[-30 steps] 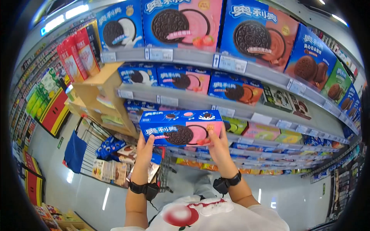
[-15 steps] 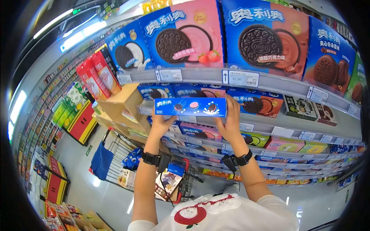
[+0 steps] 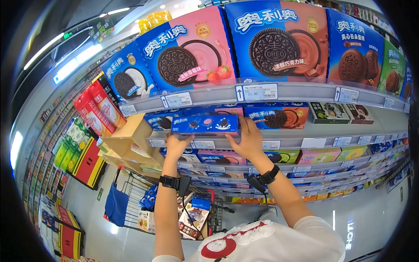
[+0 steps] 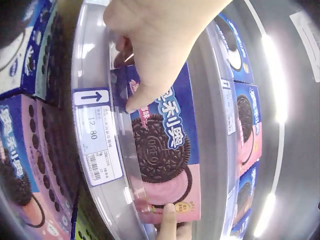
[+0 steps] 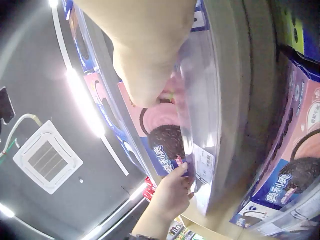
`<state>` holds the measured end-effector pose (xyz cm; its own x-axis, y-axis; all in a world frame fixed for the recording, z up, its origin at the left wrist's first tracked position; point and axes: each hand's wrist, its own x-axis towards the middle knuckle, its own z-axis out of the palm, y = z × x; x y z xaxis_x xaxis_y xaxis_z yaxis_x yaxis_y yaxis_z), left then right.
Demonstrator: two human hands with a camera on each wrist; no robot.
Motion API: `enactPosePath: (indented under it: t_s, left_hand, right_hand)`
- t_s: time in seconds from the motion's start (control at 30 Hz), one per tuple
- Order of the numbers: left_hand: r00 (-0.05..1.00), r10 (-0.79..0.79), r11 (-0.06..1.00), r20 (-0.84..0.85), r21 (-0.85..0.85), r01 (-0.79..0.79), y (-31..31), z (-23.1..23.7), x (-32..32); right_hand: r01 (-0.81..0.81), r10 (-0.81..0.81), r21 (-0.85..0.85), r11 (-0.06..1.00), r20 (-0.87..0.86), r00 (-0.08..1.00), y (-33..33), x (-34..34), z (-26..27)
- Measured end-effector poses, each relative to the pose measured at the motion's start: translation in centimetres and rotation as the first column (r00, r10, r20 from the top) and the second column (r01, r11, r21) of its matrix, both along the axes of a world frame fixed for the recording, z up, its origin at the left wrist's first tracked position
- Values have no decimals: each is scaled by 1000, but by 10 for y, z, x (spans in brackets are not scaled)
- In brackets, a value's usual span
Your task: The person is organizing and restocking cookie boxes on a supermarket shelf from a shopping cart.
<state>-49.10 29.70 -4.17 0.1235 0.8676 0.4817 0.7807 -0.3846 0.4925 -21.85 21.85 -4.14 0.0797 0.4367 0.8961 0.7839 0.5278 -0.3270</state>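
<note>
A blue and pink Oreo cookie box [image 3: 204, 124] lies level at the second shelf, just behind its clear front rail [image 4: 120, 145]. My left hand [image 3: 176, 145] holds its left end, the thumb lying over the front face in the left wrist view. At the other end my right hand [image 3: 248, 139] grips the box, with the thumb toward the front and fingers around the side. The box front, with a dark cookie and pink cream, shows in both wrist views. From the head view mainly its blue top is visible.
Large Oreo boxes [image 3: 279, 41] stand on the shelf above. A chocolate Oreo box [image 3: 279, 117] sits right of my right hand. At left are a wooden stand [image 3: 131, 133] with red packs [image 3: 94, 111] and a shopping cart [image 3: 131, 192] holding several goods.
Both hands have carried the cookie box from in front of the body up and forward to the second shelf. The box has tipped so its top faces the head camera.
</note>
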Motion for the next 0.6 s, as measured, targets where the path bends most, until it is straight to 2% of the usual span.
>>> enactPosePath:
  t_s: [0.03, 0.13, 0.27, 0.4, 0.43, 0.53, 0.57, 0.6]
  left_hand:
    - [1000, -15, 998, 22, -67, 17, 1, 0, -1]
    - [997, 76, 997, -8, 23, -76, -16, 6, 12]
    - [993, 92, 995, -71, 35, -90, -8, -3, 11]
    - [977, 167, 984, -130, -41, -174, -14, 6, 22]
    - [969, 197, 980, -148, 1, -199, -15, 8, 26]
    - [994, 107, 992, -17, 66, -106, -9, 8, 29]
    - [984, 178, 962, 4, 208, -175, -11, 7, 32]
    - [988, 148, 963, 47, 220, -155, -12, 11, 33]
  right_hand:
    - [17, -17, -25, 1000, 15, 1000, 0, -2, -1]
    - [85, -85, -23, 996, 26, 996, 5, -6, -2]
    - [133, -132, -19, 991, 39, 990, 4, -10, 0]
    - [154, -156, 46, 987, 65, 986, 4, -12, 3]
    - [163, -167, 60, 985, 76, 983, 3, -10, 4]
    - [180, -190, 99, 979, 95, 977, 5, -10, 1]
    - [161, -171, 108, 981, 90, 981, 5, -9, 1]
    - [158, -167, 105, 982, 89, 982, 5, -8, 1]
